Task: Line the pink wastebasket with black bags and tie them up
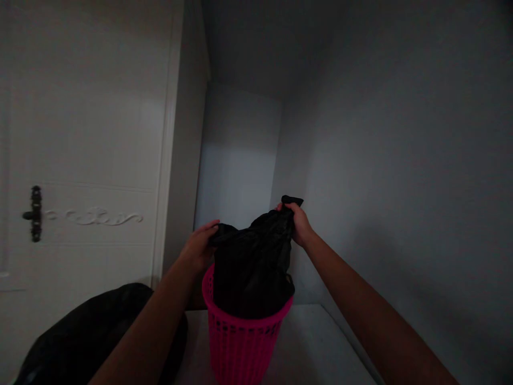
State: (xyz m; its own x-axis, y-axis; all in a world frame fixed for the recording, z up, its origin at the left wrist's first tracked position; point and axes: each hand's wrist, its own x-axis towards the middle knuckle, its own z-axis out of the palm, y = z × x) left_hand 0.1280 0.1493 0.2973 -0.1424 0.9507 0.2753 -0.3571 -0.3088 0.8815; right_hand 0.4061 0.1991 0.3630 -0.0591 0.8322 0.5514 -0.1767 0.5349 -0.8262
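A black plastic bag [252, 267] hangs inside a pink slatted basket [244, 347], its upper part pulled up above the rim. My left hand [202, 243] grips the bag's edge on the left, fingers closed over the plastic. On the right, my right hand [298, 222] pinches the other side of the bag a little higher, and a bit of plastic sticks out above the fingers. Between the two hands the bag's top edge is stretched and creased. The bottom of the bag is hidden inside the basket.
The basket stands on a pale surface [316, 342]. At the lower left bulges a large dark bag-like bundle [100, 321], partly behind my left forearm. A white door or cabinet panel with a dark handle [36, 214] is on the left. A grey wall [401, 160] runs along the right.
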